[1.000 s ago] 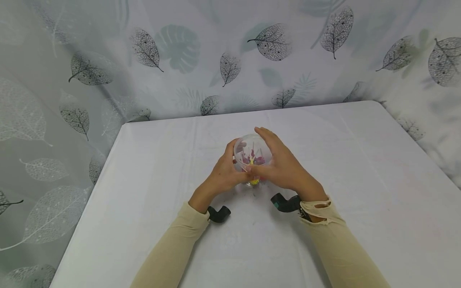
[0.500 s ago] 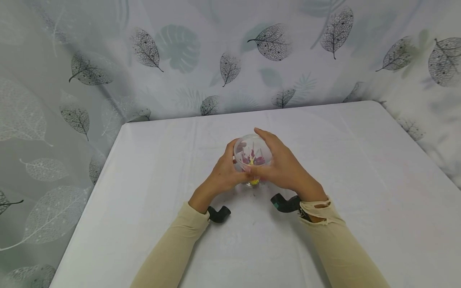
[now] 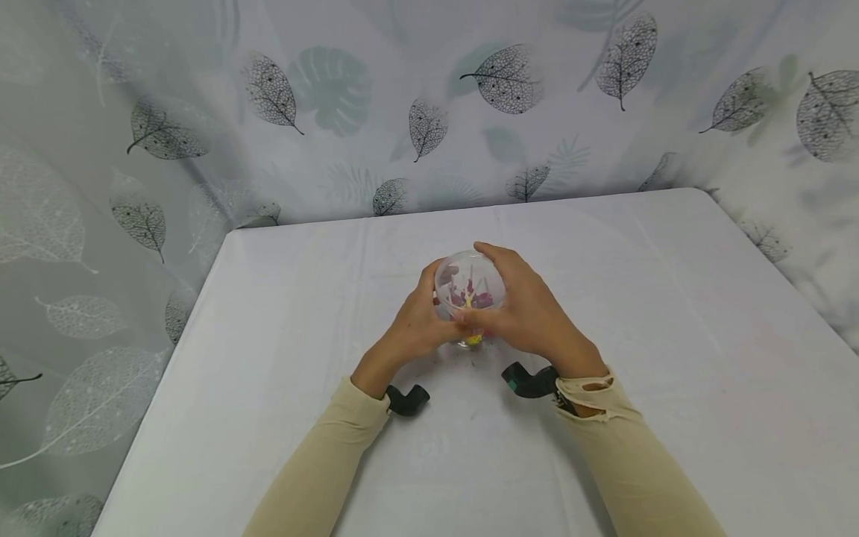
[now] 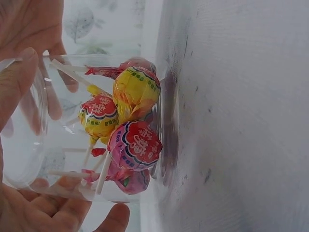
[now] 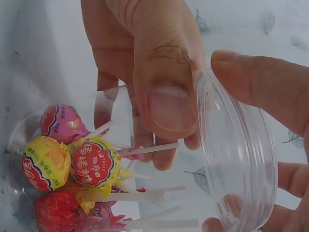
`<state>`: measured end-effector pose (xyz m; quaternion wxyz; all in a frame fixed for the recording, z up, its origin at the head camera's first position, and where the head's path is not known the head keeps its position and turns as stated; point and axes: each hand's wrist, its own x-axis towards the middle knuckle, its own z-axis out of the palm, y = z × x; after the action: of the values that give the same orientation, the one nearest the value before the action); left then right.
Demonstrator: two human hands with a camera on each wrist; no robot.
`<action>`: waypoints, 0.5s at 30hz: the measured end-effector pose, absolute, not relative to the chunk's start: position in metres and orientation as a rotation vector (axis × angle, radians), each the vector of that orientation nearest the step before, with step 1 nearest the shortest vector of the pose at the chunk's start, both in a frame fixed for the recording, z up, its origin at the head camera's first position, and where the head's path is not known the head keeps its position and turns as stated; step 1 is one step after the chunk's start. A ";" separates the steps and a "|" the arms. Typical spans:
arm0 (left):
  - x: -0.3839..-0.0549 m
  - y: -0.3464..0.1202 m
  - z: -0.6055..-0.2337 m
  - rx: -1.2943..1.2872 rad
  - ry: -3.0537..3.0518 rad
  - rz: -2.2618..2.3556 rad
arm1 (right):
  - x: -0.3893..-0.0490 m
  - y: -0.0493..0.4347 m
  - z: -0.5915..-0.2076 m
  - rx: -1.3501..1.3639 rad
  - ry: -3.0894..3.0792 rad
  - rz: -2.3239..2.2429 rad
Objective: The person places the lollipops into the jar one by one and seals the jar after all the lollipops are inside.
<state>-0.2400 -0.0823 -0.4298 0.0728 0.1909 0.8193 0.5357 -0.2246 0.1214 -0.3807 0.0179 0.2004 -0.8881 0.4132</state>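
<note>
A clear plastic jar [image 4: 166, 130] stands upright near the middle of the table, with several lollipops [image 4: 135, 145] in red, yellow and pink wrappers inside. Their sticks point up toward the mouth. My left hand [image 3: 416, 321] grips the jar's body, its thumb across the near side and its fingers behind. At the top, my right hand [image 3: 533, 313] holds the round clear lid [image 5: 241, 154], which sits at the jar's mouth. The right thumb [image 5: 260, 84] and fingers curl round its edge. In the head view the two thumbs overlap in front of the jar.
White cloth covers the table [image 3: 268, 358]. Leaf-printed curtains [image 3: 429, 97] hang behind it and along both sides. A black curved piece sits at each wrist, one by the left cuff [image 3: 365, 399] and one by the torn right cuff [image 3: 593, 395].
My right fingertips have shifted slightly down and nearer around the lid. The left hand and the jar have stayed in place.
</note>
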 end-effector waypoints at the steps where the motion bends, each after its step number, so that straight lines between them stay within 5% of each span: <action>1: -0.240 -0.083 -0.430 0.572 2.464 1.607 | -0.224 0.121 -0.380 0.622 -2.761 1.279; 15: -0.240 -0.083 -0.431 0.591 2.495 1.591 | -0.223 0.119 -0.381 0.588 -2.779 1.226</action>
<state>-0.2396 -0.0833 -0.4313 0.0620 0.1956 0.8252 0.5262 -0.2227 0.1186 -0.3808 0.0236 0.1900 -0.8980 0.3962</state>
